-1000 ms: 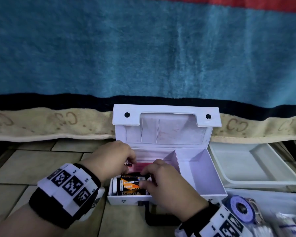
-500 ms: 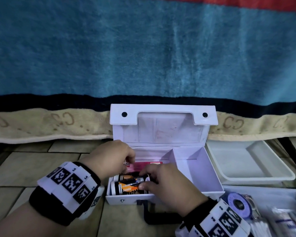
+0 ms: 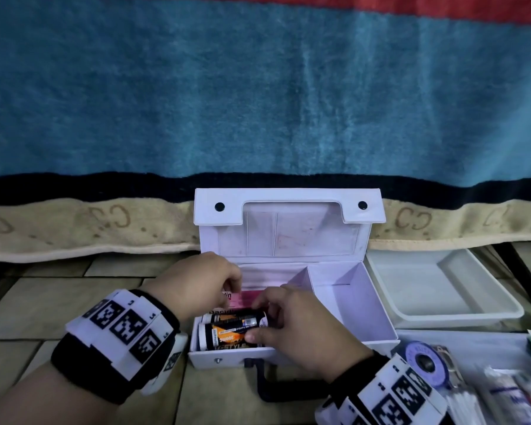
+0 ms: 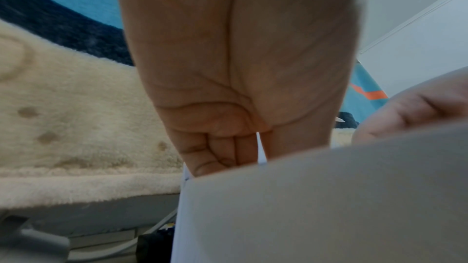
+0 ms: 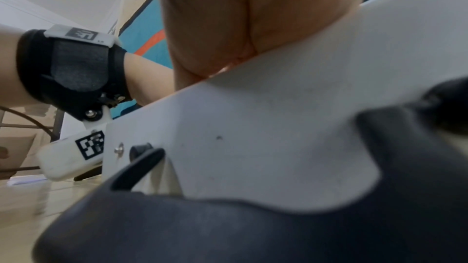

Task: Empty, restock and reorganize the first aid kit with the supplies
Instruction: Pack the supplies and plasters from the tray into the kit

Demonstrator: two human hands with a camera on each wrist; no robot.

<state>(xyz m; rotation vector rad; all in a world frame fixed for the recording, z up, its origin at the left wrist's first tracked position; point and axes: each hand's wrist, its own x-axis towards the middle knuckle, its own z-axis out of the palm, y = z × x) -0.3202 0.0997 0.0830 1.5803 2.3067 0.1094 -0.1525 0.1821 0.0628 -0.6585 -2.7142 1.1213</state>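
White kit: the first aid kit stands open on the tiled floor, lid upright, handle toward the person.
Bottles: two dark bottles with orange labels lie side by side in the left compartment, long axis left to right, caps toward the left wall.
Pink box: a pink box lies flat behind the bottles, against the back wall.
Right hand: the right hand is nearer; its thumb and fingers pinch the right ends of the bottles.
Left hand: the left hand curls its fingers down at the pink box's left edge; whether it grips the box, I cannot tell.
Right compartment: bare.
Tray: a white tray sits just right of the kit.
Change: against the earlier frame the kit and tray look little shifted; the right hand's fingers have closed further over the bottle ends.
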